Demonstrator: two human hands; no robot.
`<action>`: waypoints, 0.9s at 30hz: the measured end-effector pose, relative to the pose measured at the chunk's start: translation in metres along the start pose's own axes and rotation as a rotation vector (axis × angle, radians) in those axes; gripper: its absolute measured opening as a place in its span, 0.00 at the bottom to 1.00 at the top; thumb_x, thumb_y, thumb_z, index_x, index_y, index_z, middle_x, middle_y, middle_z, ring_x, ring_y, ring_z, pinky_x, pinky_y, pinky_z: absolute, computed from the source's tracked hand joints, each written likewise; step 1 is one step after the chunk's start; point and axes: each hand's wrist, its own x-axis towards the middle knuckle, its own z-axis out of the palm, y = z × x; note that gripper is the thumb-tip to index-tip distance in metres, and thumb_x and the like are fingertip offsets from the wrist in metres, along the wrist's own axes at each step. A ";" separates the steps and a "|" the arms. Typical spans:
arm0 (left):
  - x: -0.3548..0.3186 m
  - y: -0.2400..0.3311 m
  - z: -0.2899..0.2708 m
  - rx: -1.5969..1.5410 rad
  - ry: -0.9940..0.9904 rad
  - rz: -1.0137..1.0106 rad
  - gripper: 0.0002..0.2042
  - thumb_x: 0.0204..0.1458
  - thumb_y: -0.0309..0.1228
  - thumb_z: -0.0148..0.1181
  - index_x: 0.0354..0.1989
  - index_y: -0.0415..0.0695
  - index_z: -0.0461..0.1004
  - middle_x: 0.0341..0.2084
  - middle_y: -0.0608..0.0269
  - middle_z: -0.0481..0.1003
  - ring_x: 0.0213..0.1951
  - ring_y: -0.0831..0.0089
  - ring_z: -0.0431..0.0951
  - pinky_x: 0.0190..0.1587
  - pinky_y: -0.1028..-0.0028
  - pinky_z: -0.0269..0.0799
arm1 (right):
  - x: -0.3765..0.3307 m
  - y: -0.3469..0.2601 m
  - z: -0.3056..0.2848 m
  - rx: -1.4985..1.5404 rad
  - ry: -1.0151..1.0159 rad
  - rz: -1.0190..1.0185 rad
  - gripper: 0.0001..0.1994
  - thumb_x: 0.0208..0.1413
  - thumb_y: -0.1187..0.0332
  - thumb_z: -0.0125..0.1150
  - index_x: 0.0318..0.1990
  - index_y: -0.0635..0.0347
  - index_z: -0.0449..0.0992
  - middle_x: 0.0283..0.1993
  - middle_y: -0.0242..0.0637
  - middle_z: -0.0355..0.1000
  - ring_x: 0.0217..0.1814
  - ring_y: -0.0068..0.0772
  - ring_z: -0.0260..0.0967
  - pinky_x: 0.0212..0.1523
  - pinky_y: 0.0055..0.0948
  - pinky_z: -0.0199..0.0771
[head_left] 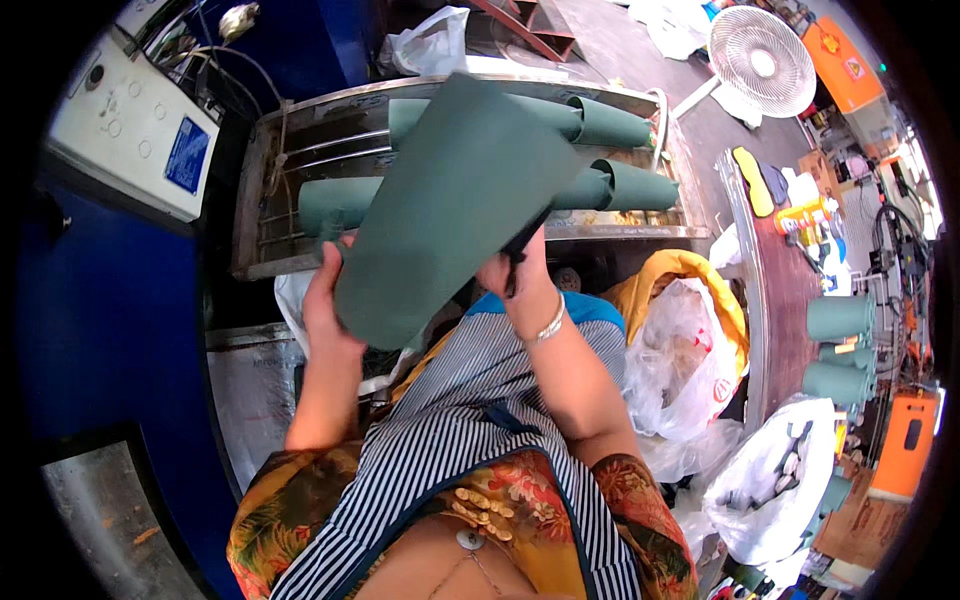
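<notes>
A large dull-green piece (pixel 455 215), long with a rounded near end, is tilted in front of me between both hands. It looks smooth and sheet-like; whether it is a hollow tube cannot be told. My left hand (pixel 330 300) grips its left edge near the rounded end, with the fingers partly behind it. On the opposite edge, my right hand (pixel 522 265) holds it, and a black strip (pixel 522 240) shows beside those fingers. Beyond the piece, several green rolled sleeves (pixel 615 122) lie in two rows in a metal-framed trough (pixel 465 236), partly covered by the held piece.
At the left stands a blue machine with a pale control box (pixel 135 125). On the right, a brown table (pixel 775 300) carries green rolls (pixel 838 318) and an orange bottle (pixel 803 216). Plastic bags (pixel 680 360) sit near my right arm. A white fan (pixel 760 65) stands far right.
</notes>
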 end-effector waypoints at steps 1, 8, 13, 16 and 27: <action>0.004 0.006 -0.014 0.007 0.003 -0.104 0.15 0.61 0.38 0.52 0.48 0.39 0.72 0.45 0.58 0.75 0.48 0.65 0.74 0.53 0.67 0.69 | -0.002 -0.013 -0.016 0.067 -0.077 0.068 0.23 0.62 0.49 0.48 0.56 0.56 0.70 0.56 0.35 0.70 0.58 0.38 0.67 0.58 0.38 0.66; 0.016 0.014 0.001 0.483 0.157 -0.079 0.20 0.53 0.44 0.60 0.43 0.38 0.75 0.38 0.57 0.77 0.40 0.68 0.76 0.46 0.71 0.70 | -0.012 -0.098 0.050 -1.464 0.190 0.051 0.20 0.58 0.58 0.56 0.51 0.63 0.73 0.48 0.38 0.75 0.46 0.33 0.74 0.51 0.33 0.70; 0.020 0.023 0.051 1.341 -0.714 0.996 0.13 0.54 0.38 0.56 0.38 0.39 0.71 0.40 0.54 0.74 0.49 0.60 0.71 0.59 0.59 0.58 | -0.025 -0.124 -0.001 -1.404 0.308 0.629 0.22 0.58 0.51 0.56 0.53 0.57 0.74 0.57 0.38 0.71 0.56 0.48 0.68 0.49 0.54 0.73; 0.006 0.002 0.095 1.809 -0.886 1.362 0.12 0.56 0.38 0.53 0.39 0.41 0.71 0.41 0.55 0.75 0.47 0.58 0.73 0.60 0.56 0.57 | -0.058 -0.120 -0.032 -0.811 0.573 0.610 0.27 0.63 0.53 0.48 0.68 0.48 0.57 0.75 0.34 0.43 0.74 0.46 0.40 0.51 0.60 0.69; 0.056 -0.124 0.060 1.113 -0.434 0.456 0.11 0.58 0.32 0.54 0.44 0.39 0.70 0.49 0.57 0.70 0.54 0.65 0.68 0.60 0.65 0.59 | -0.317 -0.486 -0.067 -1.988 1.597 -0.739 0.19 0.56 0.56 0.54 0.36 0.68 0.73 0.36 0.52 0.75 0.37 0.51 0.73 0.41 0.46 0.70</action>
